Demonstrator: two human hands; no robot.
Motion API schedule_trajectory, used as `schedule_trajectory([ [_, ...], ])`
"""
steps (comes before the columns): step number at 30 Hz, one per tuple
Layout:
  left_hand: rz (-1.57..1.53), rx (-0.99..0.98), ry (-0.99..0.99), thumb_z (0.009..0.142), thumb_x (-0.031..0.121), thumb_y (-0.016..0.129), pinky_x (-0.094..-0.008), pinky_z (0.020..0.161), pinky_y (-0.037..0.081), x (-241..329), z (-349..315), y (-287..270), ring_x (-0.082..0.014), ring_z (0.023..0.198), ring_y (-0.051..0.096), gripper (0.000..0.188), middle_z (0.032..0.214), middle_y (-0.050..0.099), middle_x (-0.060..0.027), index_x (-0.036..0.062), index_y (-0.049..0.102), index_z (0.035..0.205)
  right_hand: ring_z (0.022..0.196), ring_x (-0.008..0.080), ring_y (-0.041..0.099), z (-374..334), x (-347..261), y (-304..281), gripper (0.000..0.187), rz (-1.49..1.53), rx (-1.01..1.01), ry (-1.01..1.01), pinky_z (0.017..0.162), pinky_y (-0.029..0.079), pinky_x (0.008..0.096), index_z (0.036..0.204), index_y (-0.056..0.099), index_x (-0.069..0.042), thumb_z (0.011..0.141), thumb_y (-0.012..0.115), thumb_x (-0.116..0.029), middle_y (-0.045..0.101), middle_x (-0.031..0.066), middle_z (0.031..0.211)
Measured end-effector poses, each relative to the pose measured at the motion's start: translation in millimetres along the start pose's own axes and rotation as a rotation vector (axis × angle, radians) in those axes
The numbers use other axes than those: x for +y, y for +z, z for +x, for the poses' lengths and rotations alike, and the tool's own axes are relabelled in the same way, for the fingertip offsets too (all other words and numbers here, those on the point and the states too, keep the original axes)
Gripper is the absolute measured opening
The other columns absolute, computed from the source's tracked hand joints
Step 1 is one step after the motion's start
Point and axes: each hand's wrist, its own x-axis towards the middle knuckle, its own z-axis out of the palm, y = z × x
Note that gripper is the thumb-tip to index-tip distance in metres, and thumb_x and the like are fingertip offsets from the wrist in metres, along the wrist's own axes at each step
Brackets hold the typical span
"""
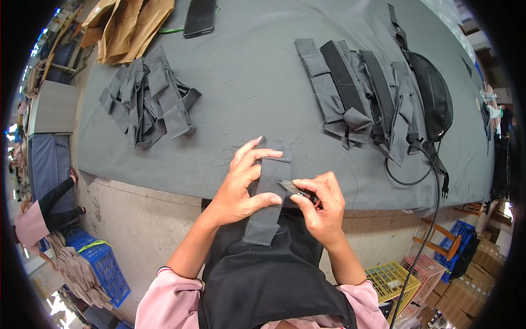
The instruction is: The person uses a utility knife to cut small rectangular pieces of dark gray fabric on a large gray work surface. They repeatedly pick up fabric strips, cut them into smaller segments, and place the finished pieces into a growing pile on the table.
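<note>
A grey fabric strip [267,189] lies over the table's near edge, its lower end hanging down in front of my black apron. My left hand [244,183] grips it, with the thumb across its lower part and the fingers over its upper part. In my right hand [323,205] is a pair of thread snips [296,190], closed in by thumb and fingers. The pointed blades touch or nearly touch the strip's right edge; I cannot tell which. Part of the strip is hidden under my left hand.
On the grey-covered table [246,71], a pile of grey strips [148,101] lies left and more strips [356,90] right, beside a black pouch [433,93] with a cable. A paper bag [129,30] and phone [200,17] lie far left. A person [33,222] is at the left.
</note>
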Motion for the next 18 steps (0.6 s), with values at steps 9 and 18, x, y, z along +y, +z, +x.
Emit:
schedule_trajectory([
  [9,0.041,-0.034,0.048,0.071,0.041,0.077,-0.051,0.106,0.023,-2,-3,0,-0.0402,0.135,0.024,0.048,0.131,0.05,-0.0066,0.0035,0.047,0.073,0.055,0.0178,0.052,11,2,2,0.025,-0.185,-0.039,-0.213,0.051,0.042,0.0295,0.092,0.067,-0.006,0.069,0.074,-0.005,0.053,0.0048,0.072],
  [18,0.001,-0.027,0.047,0.069,0.04,0.077,-0.0533,0.109,0.021,-2,1,3,-0.0406,0.133,0.027,0.049,0.128,0.052,-0.0075,0.0055,0.065,0.101,0.055,0.0184,0.052,9,2,1,0.023,-0.094,-0.011,-0.136,0.051,0.042,0.03,0.09,0.067,-0.006,0.068,0.075,-0.006,0.052,0.0058,0.071],
])
